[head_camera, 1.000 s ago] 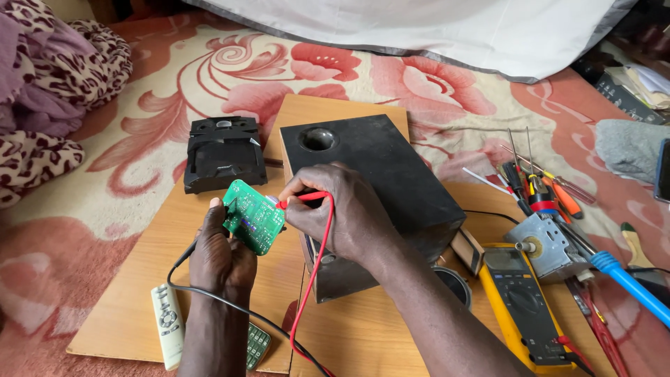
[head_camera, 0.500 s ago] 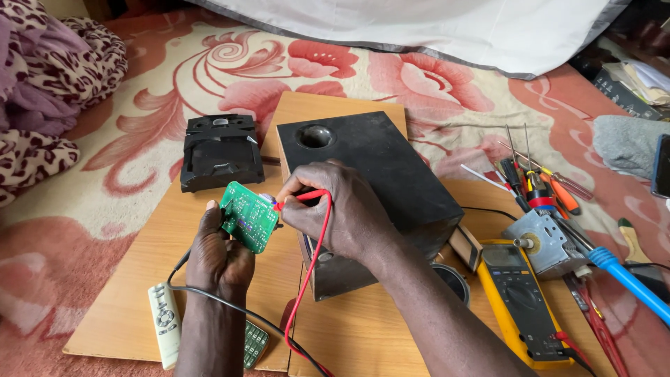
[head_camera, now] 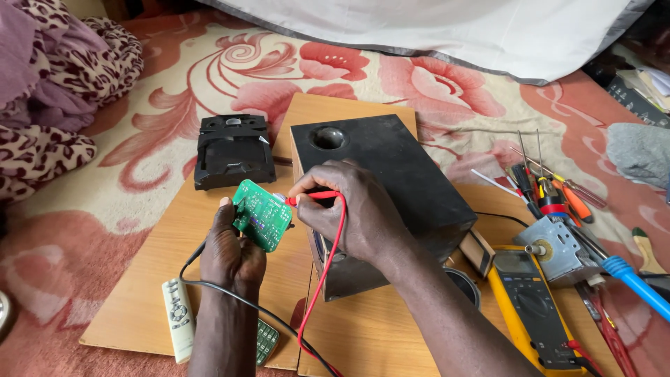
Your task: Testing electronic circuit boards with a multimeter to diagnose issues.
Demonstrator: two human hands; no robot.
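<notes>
My left hand point(head_camera: 230, 255) holds a small green circuit board point(head_camera: 259, 214) upright above a wooden board point(head_camera: 160, 279). A black lead point(head_camera: 237, 301) runs down from that hand. My right hand point(head_camera: 349, 213) grips a red probe point(head_camera: 314, 197), its tip touching the right edge of the circuit board; the red lead point(head_camera: 322, 279) loops down toward me. Right behind my right hand stands a black speaker box point(head_camera: 391, 174) with a round port on top. A yellow multimeter point(head_camera: 530, 307) lies to the right on the wood.
A black plastic part point(head_camera: 232, 150) sits at the far left of the board. A white remote point(head_camera: 178, 318) and a green keypad board point(head_camera: 265, 341) lie near me. Screwdrivers point(head_camera: 551, 188), a small metal motor point(head_camera: 558, 248) and a blue-handled tool point(head_camera: 635, 283) crowd the right. Patterned cloth point(head_camera: 49, 91) lies left.
Both hands with the circuit board and red probe have stayed together with only a slight shift; the view has drifted a little.
</notes>
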